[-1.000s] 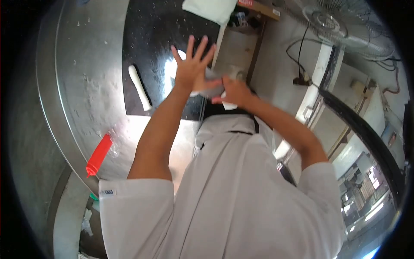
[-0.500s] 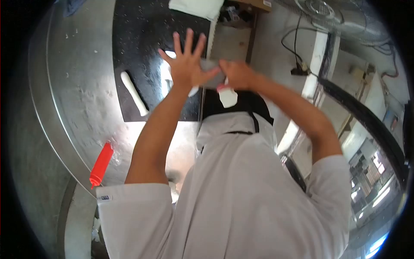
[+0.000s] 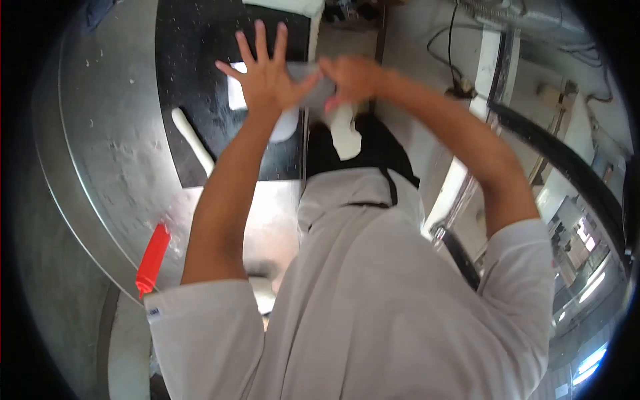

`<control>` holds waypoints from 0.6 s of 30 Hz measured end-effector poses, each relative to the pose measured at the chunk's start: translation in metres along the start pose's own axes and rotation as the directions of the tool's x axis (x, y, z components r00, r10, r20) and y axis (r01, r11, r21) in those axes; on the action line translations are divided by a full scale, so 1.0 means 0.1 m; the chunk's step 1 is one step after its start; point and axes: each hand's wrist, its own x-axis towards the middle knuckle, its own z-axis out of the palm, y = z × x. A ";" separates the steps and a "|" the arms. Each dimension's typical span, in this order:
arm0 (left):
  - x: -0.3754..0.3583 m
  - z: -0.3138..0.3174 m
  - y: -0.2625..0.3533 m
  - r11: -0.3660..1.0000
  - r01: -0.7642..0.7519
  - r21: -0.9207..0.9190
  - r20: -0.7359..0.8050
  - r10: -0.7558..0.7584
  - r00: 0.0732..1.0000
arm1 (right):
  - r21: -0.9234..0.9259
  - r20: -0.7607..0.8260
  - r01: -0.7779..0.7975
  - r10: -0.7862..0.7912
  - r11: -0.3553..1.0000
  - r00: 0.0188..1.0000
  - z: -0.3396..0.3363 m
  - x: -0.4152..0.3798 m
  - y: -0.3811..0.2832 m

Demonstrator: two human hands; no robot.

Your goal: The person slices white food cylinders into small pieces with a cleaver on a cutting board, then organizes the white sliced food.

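My left hand (image 3: 265, 83) is spread wide, palm down, over the black board (image 3: 193, 67), with its thumb towards my right hand. My right hand (image 3: 353, 79) is closed at the end of a flat grey blade (image 3: 310, 81), which spans the gap between both hands and is blurred. Something pinkish red shows under my right fingers. On the board below my left wrist is a pale, rounded piece (image 3: 285, 127), partly covered. A long white dough-like roll (image 3: 192, 139) lies to the left. Below my right hand a white irregular shape (image 3: 345, 137) shows against dark trousers; what it is stays unclear.
A red squeeze bottle (image 3: 153, 257) lies on the metal table (image 3: 110, 147) at the lower left. A white cloth (image 3: 287, 5) is at the board's far edge. Cables (image 3: 453, 63) and a fan-like grille (image 3: 520, 17) are at the upper right.
Both hands, the board and the bottle appear shifted up or left in the view. The white shape below my right hand shows longer. My left hand stays spread and my right hand closed.
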 end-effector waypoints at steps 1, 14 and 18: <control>0.07 0.03 -0.03 0.999 0.033 0.009 -0.051 -0.033 0.998 | -0.015 0.022 0.033 -0.033 0.999 0.999 -0.14 0.12 0.07; 0.04 0.01 0.06 0.996 0.022 0.085 0.012 -0.023 1.000 | -0.014 -0.133 0.177 -0.178 0.984 0.975 0.01 0.02 0.25; 0.42 0.17 -0.31 0.998 -0.043 0.034 -0.151 0.048 0.987 | -0.115 -0.273 0.227 -0.250 0.967 0.929 -0.34 0.32 0.17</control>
